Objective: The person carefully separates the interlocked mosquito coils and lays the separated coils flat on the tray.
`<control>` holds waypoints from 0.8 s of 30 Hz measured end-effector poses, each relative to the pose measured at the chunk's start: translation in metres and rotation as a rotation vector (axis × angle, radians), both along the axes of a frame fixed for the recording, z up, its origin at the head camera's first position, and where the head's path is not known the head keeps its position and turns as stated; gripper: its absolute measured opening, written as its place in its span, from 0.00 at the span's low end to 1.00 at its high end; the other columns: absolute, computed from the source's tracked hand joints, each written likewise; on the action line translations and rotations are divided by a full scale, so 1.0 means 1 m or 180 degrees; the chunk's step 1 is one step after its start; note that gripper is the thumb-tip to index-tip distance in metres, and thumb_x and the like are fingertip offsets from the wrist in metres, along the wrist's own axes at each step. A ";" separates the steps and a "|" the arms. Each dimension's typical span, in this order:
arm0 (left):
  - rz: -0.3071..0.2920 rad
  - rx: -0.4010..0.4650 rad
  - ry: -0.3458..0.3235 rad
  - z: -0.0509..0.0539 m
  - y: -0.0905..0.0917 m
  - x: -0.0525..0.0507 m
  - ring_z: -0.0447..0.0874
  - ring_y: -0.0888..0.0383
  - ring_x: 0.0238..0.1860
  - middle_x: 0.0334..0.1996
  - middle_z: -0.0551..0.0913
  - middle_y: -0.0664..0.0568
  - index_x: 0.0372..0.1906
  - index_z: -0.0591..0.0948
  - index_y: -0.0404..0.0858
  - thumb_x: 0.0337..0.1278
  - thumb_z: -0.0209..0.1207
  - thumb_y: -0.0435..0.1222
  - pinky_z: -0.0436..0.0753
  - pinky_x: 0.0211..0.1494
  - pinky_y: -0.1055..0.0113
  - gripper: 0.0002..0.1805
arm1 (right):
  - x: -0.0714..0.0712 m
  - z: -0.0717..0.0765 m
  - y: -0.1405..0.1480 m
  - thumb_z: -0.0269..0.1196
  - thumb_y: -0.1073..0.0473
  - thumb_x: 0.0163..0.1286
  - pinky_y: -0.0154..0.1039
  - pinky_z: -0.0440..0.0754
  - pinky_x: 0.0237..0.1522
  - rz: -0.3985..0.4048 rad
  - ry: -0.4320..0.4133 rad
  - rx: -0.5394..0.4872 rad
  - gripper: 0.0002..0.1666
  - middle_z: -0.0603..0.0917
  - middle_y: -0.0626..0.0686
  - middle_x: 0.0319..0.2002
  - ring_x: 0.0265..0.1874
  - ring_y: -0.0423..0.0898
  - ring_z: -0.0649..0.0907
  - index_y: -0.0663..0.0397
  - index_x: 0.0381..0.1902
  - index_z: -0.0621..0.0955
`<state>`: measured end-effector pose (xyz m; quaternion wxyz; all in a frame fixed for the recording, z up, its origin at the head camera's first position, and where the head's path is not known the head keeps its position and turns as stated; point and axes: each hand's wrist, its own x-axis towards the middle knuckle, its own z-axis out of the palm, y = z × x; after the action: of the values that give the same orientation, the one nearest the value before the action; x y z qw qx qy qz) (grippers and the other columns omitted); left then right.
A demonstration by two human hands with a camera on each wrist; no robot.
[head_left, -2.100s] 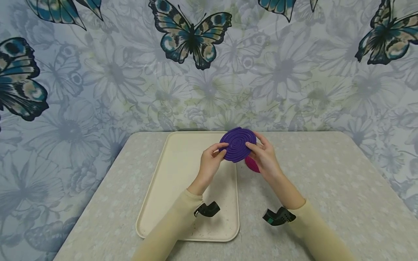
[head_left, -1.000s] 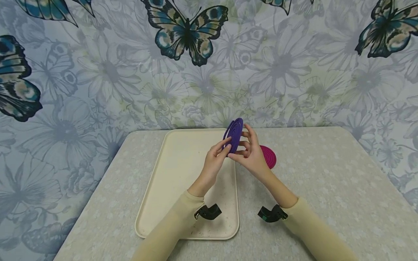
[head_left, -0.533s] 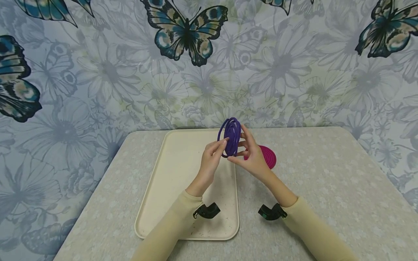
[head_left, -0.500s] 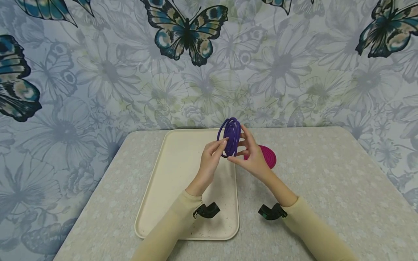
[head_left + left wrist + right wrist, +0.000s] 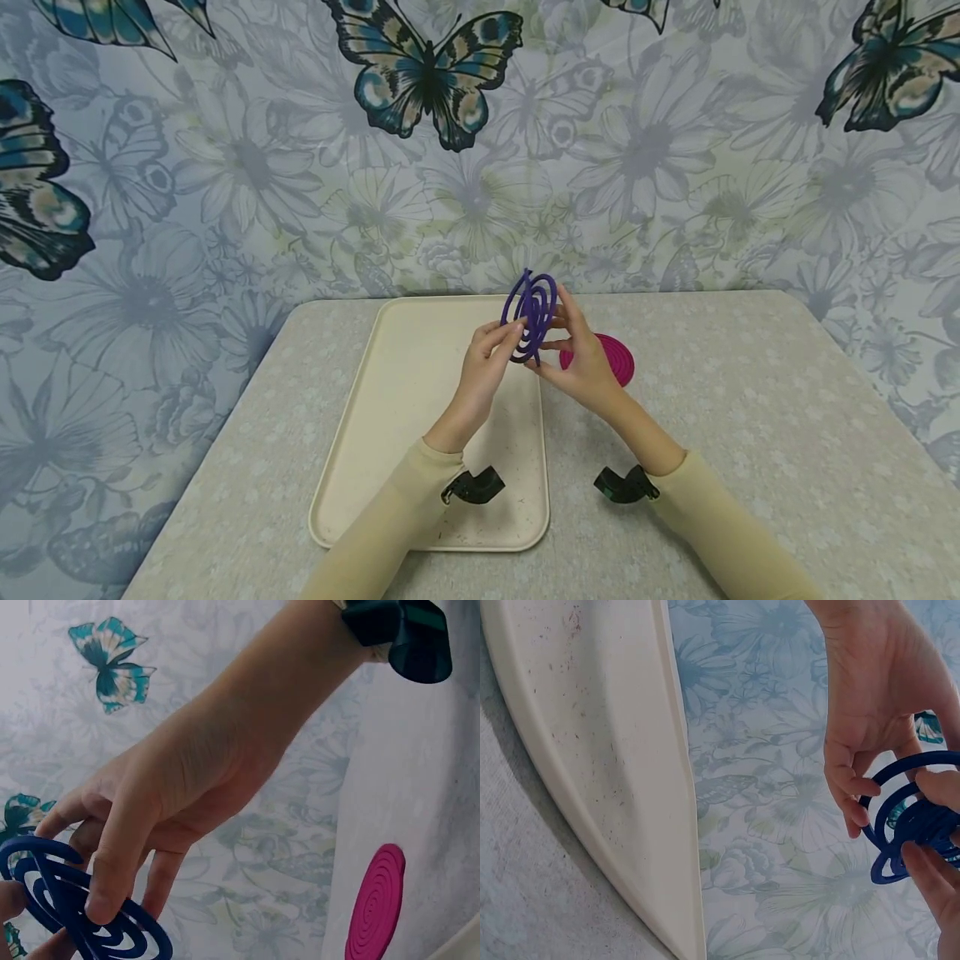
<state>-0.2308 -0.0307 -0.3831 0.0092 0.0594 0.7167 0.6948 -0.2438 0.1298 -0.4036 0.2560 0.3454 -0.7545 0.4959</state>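
Between both hands, above the tray's right edge, a purple spiral coil (image 5: 535, 310) is held upright with its rings spread apart. In the head view my left hand (image 5: 477, 371) pinches its near left side between thumb and fingers. My right hand (image 5: 588, 372) grips the coil's right side, thumb low and fingers behind it. The left wrist view shows the coil (image 5: 60, 889) looking blue, its loops spread and crossing, with a thumb on it. A flat pink spiral (image 5: 618, 361) lies on the table behind the right hand, partly hidden by it.
A cream tray (image 5: 420, 400) with small dark specks lies on the left half of the pale patterned table (image 5: 735, 417). A butterfly-and-flower wall (image 5: 300, 183) stands right behind the table. Black cameras are worn on both wrists.
The purple coil was flat and facing the head camera; it has been turned edge-on and its rings have spread apart. The right hand has shifted left, showing more of the pink spiral.
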 end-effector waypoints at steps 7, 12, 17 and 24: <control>-0.0116 0.0385 0.0032 0.000 -0.003 -0.002 0.66 0.48 0.65 0.63 0.70 0.41 0.63 0.73 0.33 0.70 0.48 0.42 0.68 0.69 0.51 0.23 | 0.000 0.001 0.003 0.64 0.84 0.46 0.47 0.85 0.44 -0.0231 0.0328 -0.0101 0.50 0.80 0.69 0.51 0.48 0.59 0.81 0.69 0.68 0.59; 0.0081 0.0558 0.0039 -0.002 -0.002 -0.006 0.78 0.59 0.47 0.54 0.77 0.43 0.56 0.77 0.30 0.65 0.54 0.33 0.79 0.56 0.67 0.17 | 0.000 0.000 0.003 0.64 0.81 0.52 0.29 0.83 0.45 -0.0838 0.0301 -0.0608 0.25 0.85 0.66 0.40 0.39 0.46 0.85 0.71 0.50 0.78; 0.0200 0.0914 -0.0016 -0.002 -0.001 -0.008 0.75 0.68 0.35 0.38 0.79 0.55 0.47 0.77 0.27 0.60 0.56 0.25 0.78 0.42 0.79 0.11 | 0.001 0.002 0.004 0.64 0.78 0.55 0.20 0.78 0.44 -0.1077 0.0083 -0.1063 0.12 0.85 0.65 0.34 0.35 0.35 0.82 0.70 0.39 0.84; 0.0141 0.1393 0.0128 0.002 -0.003 -0.007 0.80 0.68 0.34 0.28 0.80 0.59 0.35 0.75 0.38 0.57 0.54 0.20 0.81 0.43 0.78 0.10 | 0.002 0.009 0.004 0.62 0.69 0.63 0.27 0.80 0.49 -0.0462 -0.1271 -0.1596 0.15 0.78 0.47 0.47 0.49 0.35 0.78 0.70 0.48 0.78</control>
<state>-0.2374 -0.0335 -0.3807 -0.0334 0.0580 0.5500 0.8325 -0.2416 0.1337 -0.3942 0.2147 0.1129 -0.6669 0.7046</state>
